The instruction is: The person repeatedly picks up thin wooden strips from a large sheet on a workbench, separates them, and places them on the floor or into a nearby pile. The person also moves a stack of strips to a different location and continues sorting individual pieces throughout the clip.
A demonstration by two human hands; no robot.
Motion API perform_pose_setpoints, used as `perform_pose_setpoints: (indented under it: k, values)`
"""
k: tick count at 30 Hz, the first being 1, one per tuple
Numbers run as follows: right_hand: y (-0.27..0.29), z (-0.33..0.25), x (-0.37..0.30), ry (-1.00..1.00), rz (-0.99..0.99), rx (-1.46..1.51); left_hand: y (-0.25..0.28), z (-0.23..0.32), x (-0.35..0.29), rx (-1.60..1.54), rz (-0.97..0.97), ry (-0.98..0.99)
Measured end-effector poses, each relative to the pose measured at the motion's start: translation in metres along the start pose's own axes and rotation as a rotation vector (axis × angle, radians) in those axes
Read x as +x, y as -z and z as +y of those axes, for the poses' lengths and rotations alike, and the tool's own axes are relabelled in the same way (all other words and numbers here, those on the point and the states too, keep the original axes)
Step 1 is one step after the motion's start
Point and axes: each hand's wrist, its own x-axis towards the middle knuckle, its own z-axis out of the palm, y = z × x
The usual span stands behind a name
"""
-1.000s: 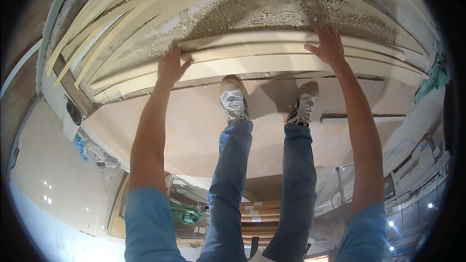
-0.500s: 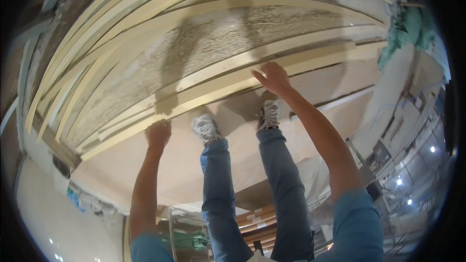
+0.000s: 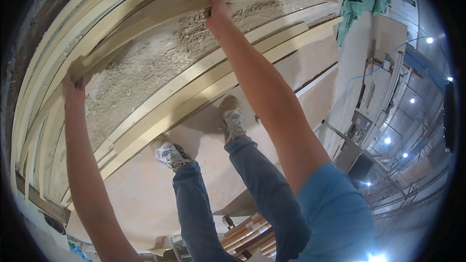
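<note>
A long, pale wooden strip (image 3: pixel 148 24) runs across the far side of a heap of sawdust and shavings (image 3: pixel 162 48). My left hand (image 3: pixel 74 91) is closed around it toward the left end, and part of the fingers is hidden. Further right, my right hand (image 3: pixel 220 13) grips the same strip with the thumb over its upper edge. Beyond it lie more wooden strips (image 3: pixel 99 17), side by side. Nearer my feet, another group of pale strips (image 3: pixel 204 81) rests along the edge of a flat board (image 3: pixel 131 194).
My shoes (image 3: pixel 170 153) stand on the board beside the near strips. A green cloth (image 3: pixel 361 2) hangs at the far right end. Stacked brown boards (image 3: pixel 250 235) lie behind my legs. On the right, a blue cable (image 3: pixel 371 73) loops past a grey machine part (image 3: pixel 347 153).
Both hands have moved from the near strips over the sawdust to a farther strip, which they now grip. The near strips stay lying by my feet. My view has shifted and tilted.
</note>
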Motion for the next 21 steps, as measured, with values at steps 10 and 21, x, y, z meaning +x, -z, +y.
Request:
perform_pose_setpoints:
  k: [10,21]
  values:
    - [-0.073,-0.089,-0.109,0.344,-0.801,-0.136,0.070,0.115,-0.064,-0.143,-0.084,-0.370]
    - [-0.042,-0.004,-0.004,-0.195,-0.150,-0.435,0.075,0.014,-0.054,-0.143,0.027,-0.055]
